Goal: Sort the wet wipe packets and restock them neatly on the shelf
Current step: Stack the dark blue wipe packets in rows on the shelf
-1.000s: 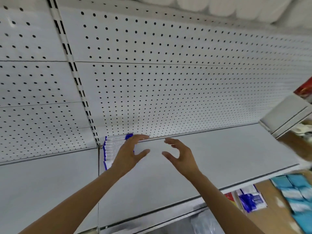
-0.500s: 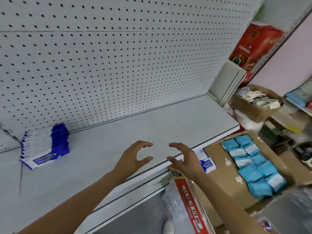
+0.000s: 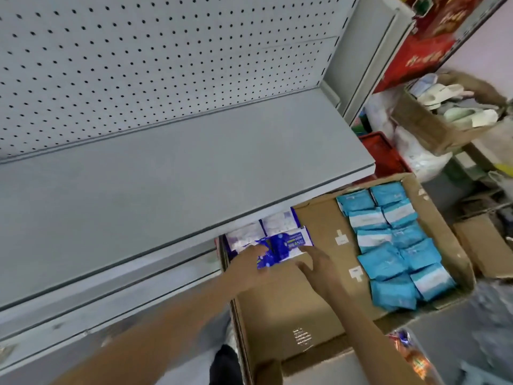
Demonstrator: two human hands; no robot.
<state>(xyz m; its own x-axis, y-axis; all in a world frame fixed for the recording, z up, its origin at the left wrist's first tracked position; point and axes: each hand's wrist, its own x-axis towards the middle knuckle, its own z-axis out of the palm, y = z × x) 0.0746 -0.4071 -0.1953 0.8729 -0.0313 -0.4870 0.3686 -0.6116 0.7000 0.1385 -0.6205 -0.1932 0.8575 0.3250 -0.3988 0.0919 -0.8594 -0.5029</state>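
Several dark blue and white wet wipe packets (image 3: 288, 243) lie at the far left of an open cardboard box (image 3: 305, 307) on the floor, partly hidden under the edge of the grey shelf (image 3: 166, 176). Both of my hands reach down into the box. My left hand (image 3: 248, 263) has its fingertips on the left side of the blue packets; motion blur hides any grip. My right hand (image 3: 319, 266) hovers at their right side with fingers spread, holding nothing. Several light blue packets (image 3: 394, 245) fill the box's right side in two rows.
A white pegboard (image 3: 138, 65) backs the shelf. Right of the shelf stand a red crate (image 3: 383, 151), white bags (image 3: 416, 154), a cardboard box of slippers (image 3: 444, 112) and red cartons (image 3: 433, 31). A smaller brown box (image 3: 483, 245) sits beyond the big box.
The view has swung right and down from the shelf to the floor box. Both hands have dropped from over the shelf into the box, to the dark blue packets. The shelf's packet stack has left view.
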